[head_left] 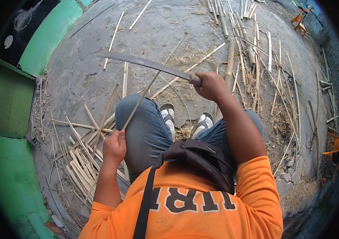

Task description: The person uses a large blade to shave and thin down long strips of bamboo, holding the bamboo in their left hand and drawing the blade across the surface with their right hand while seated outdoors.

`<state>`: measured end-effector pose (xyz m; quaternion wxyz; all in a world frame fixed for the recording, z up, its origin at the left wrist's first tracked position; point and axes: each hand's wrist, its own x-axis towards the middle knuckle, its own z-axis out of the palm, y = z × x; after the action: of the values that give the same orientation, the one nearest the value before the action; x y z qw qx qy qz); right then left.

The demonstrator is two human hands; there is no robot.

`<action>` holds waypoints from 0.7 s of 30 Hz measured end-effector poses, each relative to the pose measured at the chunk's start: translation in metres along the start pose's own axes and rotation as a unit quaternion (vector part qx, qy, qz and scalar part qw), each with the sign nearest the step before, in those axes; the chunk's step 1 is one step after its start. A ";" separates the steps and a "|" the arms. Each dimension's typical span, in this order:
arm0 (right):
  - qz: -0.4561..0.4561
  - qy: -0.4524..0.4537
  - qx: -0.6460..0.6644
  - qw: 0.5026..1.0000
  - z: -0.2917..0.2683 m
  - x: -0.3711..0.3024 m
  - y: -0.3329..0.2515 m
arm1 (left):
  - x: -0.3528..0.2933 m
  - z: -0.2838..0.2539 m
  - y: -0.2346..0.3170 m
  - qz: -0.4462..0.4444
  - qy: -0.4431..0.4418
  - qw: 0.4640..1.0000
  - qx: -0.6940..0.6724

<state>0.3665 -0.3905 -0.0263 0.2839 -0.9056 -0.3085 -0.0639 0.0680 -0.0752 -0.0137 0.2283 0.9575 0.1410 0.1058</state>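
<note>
My right hand (211, 85) grips the wooden handle of a machete (149, 63), its long, slightly curved blade pointing left above the ground. In my left hand (114, 146) is a thin bamboo strip (137, 104), closed in the fingers at its lower end. The strip slants up and away to the right, over my left knee, and crosses the blade in this view; whether the two touch I cannot tell. Beside my left forearm lies a heap of split bamboo strips (82, 164).
Bamboo poles and strips (253, 59) lie in a long scatter at the right. Between my sandalled feet (167, 117) are shavings. Loose strips (113, 40) rest on the concrete ahead. A green wall (8, 171) bounds the left; orange chairs (334, 143) stand at the far right.
</note>
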 end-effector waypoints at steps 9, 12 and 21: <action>0.006 -0.036 0.094 0.995 0.011 -0.008 -0.005 | 0.006 -0.006 -0.003 -0.014 -0.032 0.999 -0.023; -0.109 -0.064 -0.004 0.992 0.008 -0.013 -0.032 | 0.006 -0.006 -0.008 -0.011 -0.036 0.998 -0.048; 0.076 -0.003 0.079 0.994 -0.012 0.007 0.015 | 0.009 -0.011 -0.005 -0.021 -0.058 0.998 -0.024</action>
<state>0.3821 -0.4034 -0.0215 0.3577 -0.9014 -0.2436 -0.0146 0.0726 -0.0630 -0.0049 0.2616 0.9529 0.1454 0.0490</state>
